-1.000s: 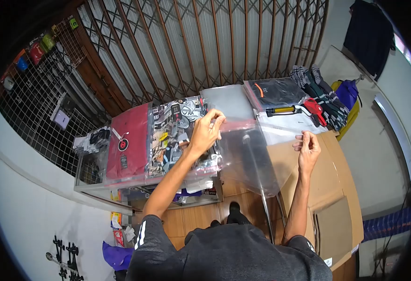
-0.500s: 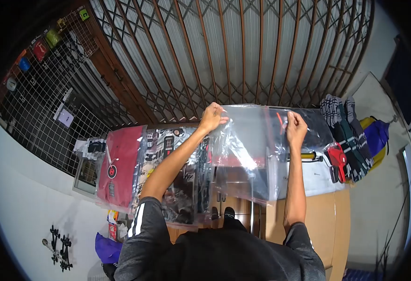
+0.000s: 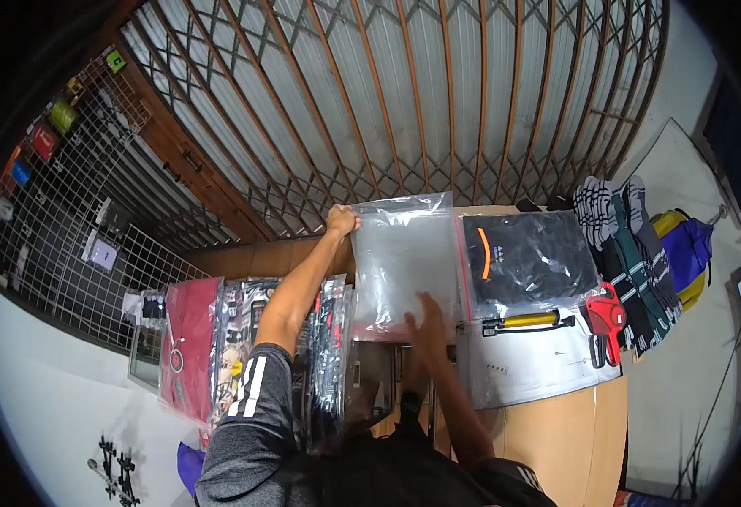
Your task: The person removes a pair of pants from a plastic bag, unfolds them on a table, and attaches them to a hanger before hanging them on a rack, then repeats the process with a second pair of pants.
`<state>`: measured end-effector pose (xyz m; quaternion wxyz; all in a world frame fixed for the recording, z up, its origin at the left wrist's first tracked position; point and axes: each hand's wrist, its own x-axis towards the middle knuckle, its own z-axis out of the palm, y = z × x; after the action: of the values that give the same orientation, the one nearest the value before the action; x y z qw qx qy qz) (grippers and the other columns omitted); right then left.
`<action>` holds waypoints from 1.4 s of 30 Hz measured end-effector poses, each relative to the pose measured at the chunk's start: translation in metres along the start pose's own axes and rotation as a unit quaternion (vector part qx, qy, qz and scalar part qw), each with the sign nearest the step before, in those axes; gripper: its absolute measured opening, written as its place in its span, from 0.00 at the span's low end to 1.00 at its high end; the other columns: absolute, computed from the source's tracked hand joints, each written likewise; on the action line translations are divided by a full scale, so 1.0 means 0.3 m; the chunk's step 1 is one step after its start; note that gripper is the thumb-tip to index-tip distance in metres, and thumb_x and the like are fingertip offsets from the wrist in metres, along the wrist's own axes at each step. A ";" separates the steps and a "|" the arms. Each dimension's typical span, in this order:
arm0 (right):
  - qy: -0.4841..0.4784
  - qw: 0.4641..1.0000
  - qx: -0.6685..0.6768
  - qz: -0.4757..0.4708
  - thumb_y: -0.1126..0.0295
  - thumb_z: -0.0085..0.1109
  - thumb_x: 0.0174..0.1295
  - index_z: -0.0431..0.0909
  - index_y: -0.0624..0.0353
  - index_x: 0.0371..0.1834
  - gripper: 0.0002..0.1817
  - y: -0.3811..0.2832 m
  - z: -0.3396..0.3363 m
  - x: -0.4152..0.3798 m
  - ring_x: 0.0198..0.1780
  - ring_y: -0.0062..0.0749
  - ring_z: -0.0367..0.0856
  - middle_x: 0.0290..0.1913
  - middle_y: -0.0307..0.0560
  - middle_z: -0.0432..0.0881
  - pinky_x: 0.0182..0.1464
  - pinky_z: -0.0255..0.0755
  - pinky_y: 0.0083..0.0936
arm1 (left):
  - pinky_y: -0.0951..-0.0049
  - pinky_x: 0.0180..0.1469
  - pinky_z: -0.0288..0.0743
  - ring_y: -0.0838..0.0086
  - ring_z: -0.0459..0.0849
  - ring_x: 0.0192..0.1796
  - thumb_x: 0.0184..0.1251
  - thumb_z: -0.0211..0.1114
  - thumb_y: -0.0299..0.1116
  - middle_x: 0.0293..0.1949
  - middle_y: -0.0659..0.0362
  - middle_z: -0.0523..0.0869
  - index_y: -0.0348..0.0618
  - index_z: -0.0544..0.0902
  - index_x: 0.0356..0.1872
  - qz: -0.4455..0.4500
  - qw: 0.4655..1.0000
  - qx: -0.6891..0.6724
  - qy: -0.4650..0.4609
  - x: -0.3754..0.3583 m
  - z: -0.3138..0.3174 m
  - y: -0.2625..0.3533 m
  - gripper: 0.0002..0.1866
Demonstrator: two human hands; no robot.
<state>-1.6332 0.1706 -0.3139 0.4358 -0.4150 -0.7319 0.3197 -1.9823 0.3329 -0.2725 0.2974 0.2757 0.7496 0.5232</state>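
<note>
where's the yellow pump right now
The pump lies right of centre in the head view, below the bagged black garment and left of the red tool.

Orange-striped black clothing (image 3: pixel 526 260) beside plain maroon fabric (image 3: pixel 190 342)

Socks (image 3: pixel 628 245) striped grey, black, green; yellow-and-black pump (image 3: pixel 529 322).

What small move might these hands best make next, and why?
Perhaps the right hand should pinch the lower edge of the clear bag to steady it: the left hand already grips its upper left corner, while the right's blurred, open fingers are near that edge.
</note>
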 end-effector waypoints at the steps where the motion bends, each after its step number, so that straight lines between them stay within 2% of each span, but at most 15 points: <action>1: -0.023 0.999 -0.017 0.017 0.70 0.66 0.63 0.72 0.61 0.70 0.30 -0.001 0.022 -0.038 0.72 0.63 0.70 0.69 0.65 0.74 0.74 0.64 0.48 | 0.70 0.35 0.90 0.69 0.88 0.35 0.84 0.50 0.34 0.41 0.50 0.86 0.32 0.74 0.49 0.000 1.000 0.000 -0.002 0.020 0.010 -0.006 0.12; 7: -0.085 0.992 -0.015 0.091 0.69 0.65 0.63 0.70 0.59 0.72 0.32 0.042 0.023 -0.095 0.76 0.70 0.60 0.74 0.68 0.68 0.76 0.54 0.62 | 0.76 0.24 0.84 0.73 0.86 0.26 0.82 0.52 0.30 0.30 0.52 0.86 0.33 0.76 0.44 -0.003 0.999 -0.036 0.034 0.097 0.092 -0.041 0.09; 10: -0.091 0.988 -0.036 0.122 0.68 0.64 0.63 0.69 0.60 0.73 0.33 0.067 0.037 -0.092 0.78 0.70 0.57 0.75 0.69 0.65 0.77 0.49 0.67 | 0.65 0.38 0.88 0.60 0.90 0.37 0.80 0.56 0.35 0.40 0.45 0.88 0.32 0.76 0.51 -0.025 0.999 -0.023 0.020 0.126 0.110 -0.065 0.14; 13: -0.116 0.979 -0.081 0.144 0.66 0.64 0.64 0.67 0.62 0.73 0.33 0.065 0.025 -0.090 0.80 0.71 0.52 0.77 0.71 0.61 0.79 0.44 0.67 | 0.54 0.61 0.81 0.43 0.85 0.56 0.76 0.61 0.42 0.54 0.36 0.85 0.29 0.72 0.62 0.077 0.961 0.257 0.067 0.067 0.104 -0.062 0.26; 15: -0.125 0.974 -0.120 0.148 0.65 0.64 0.64 0.68 0.63 0.73 0.34 0.064 0.029 -0.095 0.80 0.73 0.51 0.76 0.74 0.60 0.79 0.42 0.66 | 0.53 0.77 0.62 0.36 0.69 0.72 0.71 0.65 0.47 0.68 0.30 0.73 0.26 0.64 0.71 0.158 0.934 0.317 -0.043 -0.004 0.099 -0.049 0.39; 17: -0.123 0.969 -0.161 0.143 0.65 0.66 0.62 0.69 0.66 0.72 0.34 0.079 0.046 -0.104 0.78 0.76 0.52 0.75 0.77 0.61 0.79 0.41 0.67 | 0.52 0.78 0.59 0.39 0.63 0.77 0.72 0.64 0.45 0.72 0.31 0.67 0.25 0.62 0.72 0.262 0.826 0.476 -0.149 -0.077 0.125 -0.118 0.39; 19: -0.164 0.954 -0.199 0.151 0.60 0.63 0.65 0.66 0.65 0.74 0.36 0.062 0.028 -0.098 0.80 0.75 0.46 0.77 0.76 0.56 0.80 0.38 0.65 | 0.48 0.80 0.54 0.39 0.55 0.80 0.74 0.62 0.43 0.75 0.30 0.61 0.25 0.59 0.75 0.297 0.750 0.512 -0.296 -0.314 0.133 -0.047 0.39; 21: -0.184 0.945 -0.220 0.160 0.57 0.63 0.66 0.65 0.65 0.76 0.38 0.056 0.026 -0.093 0.81 0.74 0.43 0.79 0.76 0.53 0.81 0.36 0.64 | 0.49 0.82 0.51 0.41 0.48 0.83 0.76 0.61 0.42 0.80 0.37 0.55 0.29 0.58 0.77 0.207 0.670 0.573 -0.424 -0.568 0.139 0.019 0.38; 23: -0.183 0.941 -0.226 0.171 0.57 0.64 0.65 0.64 0.66 0.76 0.39 0.058 0.031 -0.091 0.82 0.75 0.42 0.79 0.77 0.50 0.81 0.36 0.64 | 0.46 0.82 0.49 0.42 0.42 0.84 0.77 0.59 0.41 0.82 0.39 0.49 0.33 0.53 0.80 0.144 0.643 0.579 -0.481 -0.737 0.124 -0.026 0.39; 28: -0.172 0.938 -0.237 0.184 0.55 0.66 0.62 0.64 0.68 0.76 0.43 0.076 0.042 -0.107 0.82 0.74 0.42 0.79 0.81 0.47 0.81 0.36 0.63 | 0.39 0.79 0.53 0.33 0.51 0.80 0.79 0.55 0.47 0.80 0.27 0.41 0.35 0.42 0.82 0.170 0.338 0.725 -0.576 -0.822 0.100 0.024 0.44; 30: -0.146 0.946 -0.231 0.175 0.55 0.67 0.60 0.65 0.69 0.75 0.43 0.126 0.073 -0.125 0.81 0.77 0.42 0.78 0.84 0.48 0.81 0.37 0.65 | 0.35 0.78 0.53 0.29 0.56 0.78 0.78 0.55 0.51 0.78 0.22 0.39 0.37 0.40 0.83 0.139 0.365 0.714 -0.581 -0.799 0.089 -0.004 0.47; 31: -0.130 0.951 -0.228 0.165 0.54 0.66 0.60 0.66 0.70 0.74 0.43 0.149 0.088 -0.131 0.80 0.80 0.42 0.78 0.85 0.48 0.80 0.37 0.67 | 0.33 0.77 0.53 0.28 0.58 0.77 0.78 0.56 0.53 0.77 0.20 0.39 0.38 0.40 0.83 0.098 0.435 0.692 -0.567 -0.800 0.077 -0.012 0.48; 34: -0.108 0.959 -0.205 0.161 0.53 0.66 0.60 0.67 0.72 0.73 0.43 0.163 0.084 -0.131 0.79 0.83 0.42 0.77 0.88 0.49 0.79 0.38 0.68 | 0.30 0.76 0.52 0.27 0.60 0.75 0.75 0.58 0.58 0.77 0.19 0.40 0.37 0.38 0.83 0.040 0.539 0.657 -0.526 -0.842 0.077 -0.019 0.53; 39: -0.101 0.960 -0.221 0.137 0.51 0.65 0.63 0.66 0.71 0.74 0.43 0.208 0.108 -0.148 0.79 0.84 0.44 0.77 0.88 0.49 0.79 0.40 0.68 | 0.29 0.75 0.51 0.27 0.59 0.76 0.69 0.61 0.64 0.79 0.26 0.44 0.37 0.38 0.83 0.090 0.473 0.673 -0.561 -0.824 0.075 -0.147 0.58; 42: -0.102 0.958 -0.249 0.097 0.50 0.65 0.64 0.65 0.68 0.75 0.43 0.317 0.155 -0.178 0.79 0.84 0.45 0.77 0.88 0.49 0.78 0.42 0.70 | 0.29 0.75 0.50 0.30 0.58 0.78 0.66 0.63 0.66 0.81 0.32 0.46 0.45 0.41 0.84 0.048 0.559 0.687 -0.462 -0.889 0.057 -0.197 0.58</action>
<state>-1.6291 0.1613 -0.4321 0.2084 -0.5442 -0.7854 0.2087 -1.7968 0.1326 -0.2913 0.2981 0.6362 0.6277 -0.3352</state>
